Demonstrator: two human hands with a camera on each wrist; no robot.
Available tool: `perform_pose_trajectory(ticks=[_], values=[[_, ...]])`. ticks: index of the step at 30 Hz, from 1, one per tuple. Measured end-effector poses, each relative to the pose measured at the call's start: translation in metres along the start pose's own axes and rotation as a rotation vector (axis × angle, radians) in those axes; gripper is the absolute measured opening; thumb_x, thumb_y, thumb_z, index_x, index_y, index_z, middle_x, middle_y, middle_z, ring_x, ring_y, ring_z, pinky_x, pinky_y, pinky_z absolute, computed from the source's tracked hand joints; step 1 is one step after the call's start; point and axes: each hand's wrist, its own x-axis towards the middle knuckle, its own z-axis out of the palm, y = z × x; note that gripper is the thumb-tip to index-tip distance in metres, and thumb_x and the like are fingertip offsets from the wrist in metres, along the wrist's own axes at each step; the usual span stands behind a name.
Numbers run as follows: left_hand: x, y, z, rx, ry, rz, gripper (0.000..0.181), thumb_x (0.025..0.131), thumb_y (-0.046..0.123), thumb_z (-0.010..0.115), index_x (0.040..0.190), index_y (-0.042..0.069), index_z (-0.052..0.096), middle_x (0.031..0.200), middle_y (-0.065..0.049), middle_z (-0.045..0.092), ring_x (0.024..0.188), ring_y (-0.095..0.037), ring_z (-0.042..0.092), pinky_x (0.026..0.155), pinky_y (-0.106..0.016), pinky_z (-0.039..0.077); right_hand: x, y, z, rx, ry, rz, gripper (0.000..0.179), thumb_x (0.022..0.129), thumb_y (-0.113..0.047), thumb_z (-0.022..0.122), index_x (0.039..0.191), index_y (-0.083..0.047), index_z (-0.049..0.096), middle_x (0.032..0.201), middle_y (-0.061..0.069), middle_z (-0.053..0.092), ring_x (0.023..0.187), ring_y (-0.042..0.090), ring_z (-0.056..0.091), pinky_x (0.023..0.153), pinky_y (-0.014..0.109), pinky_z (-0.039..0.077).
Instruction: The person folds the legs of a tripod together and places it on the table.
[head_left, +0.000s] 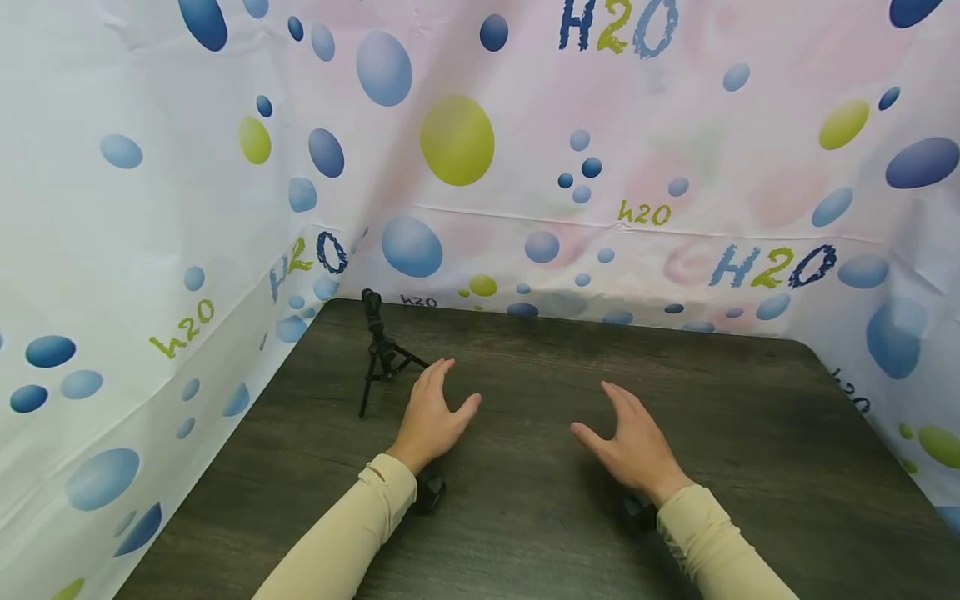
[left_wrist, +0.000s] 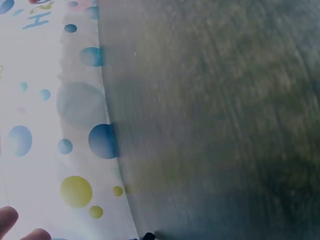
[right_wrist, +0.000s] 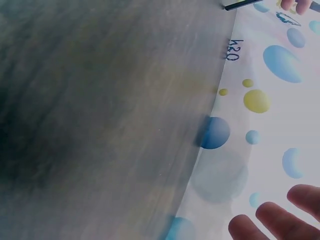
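Observation:
Both hands reach forward over a dark wooden table (head_left: 517, 500), palms turned toward each other and nothing held. The left hand (head_left: 433, 421) has its fingers extended and its thumb spread to the right. Just behind it in the head view, a small black tripod (head_left: 381, 346) stands on the table, one leg overlapped by the fingertips. The right hand (head_left: 633, 446) mirrors this pose, thumb pointing left. Fingertips (left_wrist: 7, 220) of the left hand show at the lower left of its wrist view. In the right wrist view, several fingers (right_wrist: 280, 220) of the right hand appear at the lower right.
A white sheet (head_left: 525, 208) printed with blue and green dots and "H2O" lettering rises along the back and both sides of the table. Dark wrist-worn devices, one under the left wrist (head_left: 430, 493) and one under the right, hang close over the tabletop.

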Motion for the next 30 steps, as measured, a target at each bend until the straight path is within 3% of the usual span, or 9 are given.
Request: perform_pose_trajectory(ticks=[17, 22, 30], values=[[0.002, -0.008, -0.02, -0.036, 0.095, -0.004, 0.066, 0.095, 0.034, 0.069, 0.147, 0.003, 0.044, 0.152, -0.02, 0.038, 0.139, -0.039, 0.036, 0.108, -0.06, 0.034, 0.015, -0.013, 0.003, 0.011, 0.009, -0.032, 0.084, 0.095, -0.048, 0.066, 0.151, 0.006, 0.034, 0.152, 0.029, 0.035, 0.137, 0.048, 0.035, 0.106, 0.066, 0.031], [0.0, -0.012, -0.03, -0.046, 0.175, 0.014, 0.057, 0.095, 0.029, 0.069, 0.14, -0.001, 0.049, 0.141, -0.022, 0.046, 0.13, -0.04, 0.044, 0.104, -0.057, 0.039, 0.02, -0.017, 0.007, 0.022, 0.013, -0.052, 0.082, 0.094, -0.044, 0.068, 0.149, 0.007, 0.036, 0.151, 0.029, 0.036, 0.137, 0.048, 0.036, 0.107, 0.065, 0.032], [0.001, -0.023, -0.047, -0.081, 0.366, 0.032, 0.039, 0.094, 0.015, 0.069, 0.124, -0.007, 0.057, 0.117, -0.023, 0.056, 0.108, -0.037, 0.054, 0.091, -0.051, 0.049, 0.028, -0.029, 0.008, 0.031, 0.009, -0.102, 0.075, 0.094, -0.038, 0.071, 0.146, 0.007, 0.041, 0.148, 0.029, 0.041, 0.136, 0.047, 0.038, 0.107, 0.063, 0.033]])
